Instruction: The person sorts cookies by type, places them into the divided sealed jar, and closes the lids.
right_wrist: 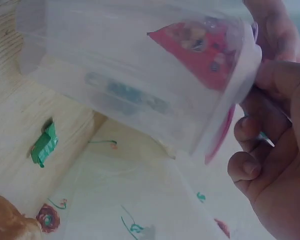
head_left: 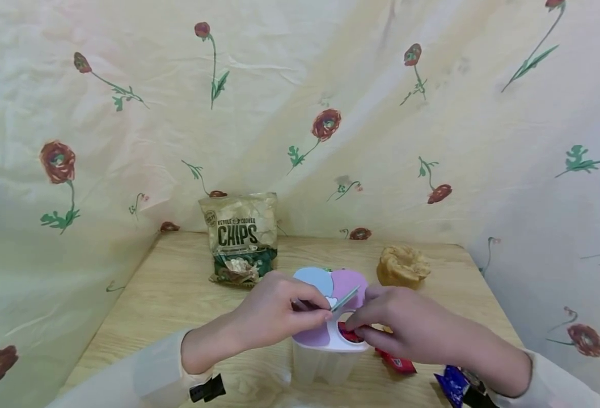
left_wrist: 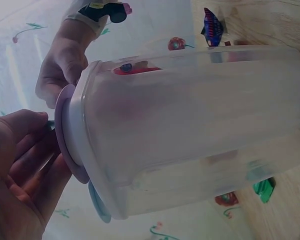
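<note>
A translucent storage container point(head_left: 325, 362) stands on the table, its white lid fitted with round flaps. The blue flap point(head_left: 312, 280) and the pink flap point(head_left: 350, 284) lie flat. A pale green flap point(head_left: 346, 298) is tilted up, and my left hand point(head_left: 284, 306) pinches its edge between thumb and fingers. Beneath it is a round opening with a red snack packet point(head_left: 350, 332) in it. Fingers of my right hand point(head_left: 407, 323) grip the packet at the opening. Through the wall in the right wrist view, most of the red packet point(right_wrist: 197, 52) shows inside, just below the lid.
Behind the container stands a chips bag point(head_left: 241, 238), with a bread roll point(head_left: 403, 266) at the back right. Another red packet point(head_left: 397, 362) lies right of the container, and a blue packet point(head_left: 453, 385) is by my right wrist. A green wrapped piece point(right_wrist: 45, 144) lies on the table.
</note>
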`<action>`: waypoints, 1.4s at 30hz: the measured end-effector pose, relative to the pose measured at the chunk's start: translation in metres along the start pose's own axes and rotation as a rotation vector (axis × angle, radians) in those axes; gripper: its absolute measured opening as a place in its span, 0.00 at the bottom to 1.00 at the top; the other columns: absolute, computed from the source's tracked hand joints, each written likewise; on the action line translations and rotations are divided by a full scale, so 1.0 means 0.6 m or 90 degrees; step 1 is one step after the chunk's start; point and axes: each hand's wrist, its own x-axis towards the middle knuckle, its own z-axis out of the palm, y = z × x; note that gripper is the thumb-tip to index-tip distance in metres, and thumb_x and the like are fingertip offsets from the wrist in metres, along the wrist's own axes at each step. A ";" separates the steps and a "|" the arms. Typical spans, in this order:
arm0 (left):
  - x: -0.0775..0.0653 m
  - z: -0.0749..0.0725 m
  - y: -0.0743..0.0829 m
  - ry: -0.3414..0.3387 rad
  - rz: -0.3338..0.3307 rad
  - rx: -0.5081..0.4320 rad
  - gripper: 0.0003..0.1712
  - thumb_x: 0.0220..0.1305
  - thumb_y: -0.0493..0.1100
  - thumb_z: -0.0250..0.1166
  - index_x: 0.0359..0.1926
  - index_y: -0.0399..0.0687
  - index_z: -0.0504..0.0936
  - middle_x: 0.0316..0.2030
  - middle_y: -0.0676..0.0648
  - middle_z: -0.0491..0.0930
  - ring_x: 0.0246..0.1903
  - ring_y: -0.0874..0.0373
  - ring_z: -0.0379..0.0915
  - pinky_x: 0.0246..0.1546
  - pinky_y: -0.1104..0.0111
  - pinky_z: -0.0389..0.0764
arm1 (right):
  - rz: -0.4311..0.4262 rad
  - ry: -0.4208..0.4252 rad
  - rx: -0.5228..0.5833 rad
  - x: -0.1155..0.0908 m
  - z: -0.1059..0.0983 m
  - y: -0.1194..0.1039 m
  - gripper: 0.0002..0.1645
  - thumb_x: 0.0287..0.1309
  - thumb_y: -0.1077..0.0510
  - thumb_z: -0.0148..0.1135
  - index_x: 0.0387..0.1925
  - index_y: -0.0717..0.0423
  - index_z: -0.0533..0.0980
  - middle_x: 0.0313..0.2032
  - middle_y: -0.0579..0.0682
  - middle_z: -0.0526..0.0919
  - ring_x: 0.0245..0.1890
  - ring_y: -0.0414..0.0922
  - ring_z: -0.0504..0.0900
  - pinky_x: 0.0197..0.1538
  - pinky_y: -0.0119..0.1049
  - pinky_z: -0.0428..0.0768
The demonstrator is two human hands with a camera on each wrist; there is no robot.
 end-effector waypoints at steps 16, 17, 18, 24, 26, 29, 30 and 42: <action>0.000 0.001 0.001 0.002 -0.002 -0.008 0.02 0.65 0.43 0.73 0.34 0.52 0.91 0.30 0.59 0.89 0.27 0.77 0.75 0.29 0.82 0.77 | -0.020 0.022 0.066 -0.003 0.005 0.009 0.13 0.68 0.61 0.66 0.45 0.37 0.85 0.38 0.32 0.84 0.36 0.28 0.76 0.39 0.16 0.73; 0.000 0.001 0.001 0.002 -0.001 -0.008 0.02 0.65 0.43 0.73 0.35 0.52 0.91 0.30 0.59 0.89 0.27 0.77 0.76 0.29 0.82 0.78 | -0.021 0.031 0.067 -0.004 0.003 0.009 0.13 0.67 0.61 0.67 0.45 0.38 0.85 0.39 0.32 0.85 0.37 0.28 0.78 0.40 0.17 0.74; 0.000 0.001 0.001 0.001 0.000 -0.006 0.02 0.65 0.43 0.72 0.35 0.52 0.91 0.30 0.59 0.89 0.28 0.77 0.76 0.29 0.82 0.78 | -0.019 0.039 0.070 -0.005 0.001 0.010 0.13 0.66 0.62 0.68 0.44 0.38 0.85 0.40 0.32 0.85 0.39 0.29 0.79 0.42 0.19 0.76; 0.002 0.002 0.000 0.002 0.002 0.007 0.03 0.65 0.43 0.72 0.35 0.52 0.91 0.30 0.58 0.89 0.29 0.77 0.78 0.31 0.82 0.79 | 0.036 0.079 0.108 -0.029 -0.019 0.029 0.19 0.59 0.66 0.72 0.45 0.38 0.84 0.44 0.34 0.87 0.42 0.32 0.84 0.43 0.27 0.81; 0.003 0.002 0.000 0.003 -0.001 0.006 0.02 0.65 0.43 0.73 0.35 0.52 0.91 0.30 0.58 0.89 0.30 0.77 0.79 0.32 0.82 0.80 | 0.062 0.086 0.110 -0.041 -0.023 0.040 0.21 0.59 0.66 0.73 0.46 0.36 0.84 0.44 0.33 0.87 0.39 0.31 0.83 0.38 0.27 0.81; 0.004 0.001 0.001 0.003 -0.004 0.008 0.02 0.65 0.43 0.73 0.35 0.52 0.92 0.30 0.58 0.89 0.29 0.77 0.79 0.32 0.82 0.80 | 0.082 0.089 0.119 -0.060 -0.021 0.060 0.21 0.59 0.66 0.73 0.46 0.35 0.83 0.42 0.34 0.87 0.34 0.31 0.80 0.31 0.26 0.78; 0.004 0.000 0.001 0.003 -0.005 0.009 0.02 0.64 0.43 0.73 0.35 0.52 0.92 0.30 0.58 0.89 0.29 0.77 0.79 0.32 0.82 0.79 | 0.092 0.086 0.118 -0.066 -0.019 0.066 0.21 0.59 0.65 0.73 0.45 0.35 0.83 0.41 0.33 0.87 0.32 0.30 0.79 0.29 0.26 0.77; 0.005 0.001 0.002 -0.003 -0.024 0.004 0.02 0.64 0.43 0.74 0.35 0.52 0.92 0.31 0.58 0.89 0.30 0.76 0.79 0.32 0.82 0.80 | 0.240 -0.029 0.213 -0.141 0.057 0.147 0.10 0.64 0.57 0.70 0.46 0.43 0.84 0.42 0.39 0.88 0.31 0.31 0.79 0.30 0.31 0.80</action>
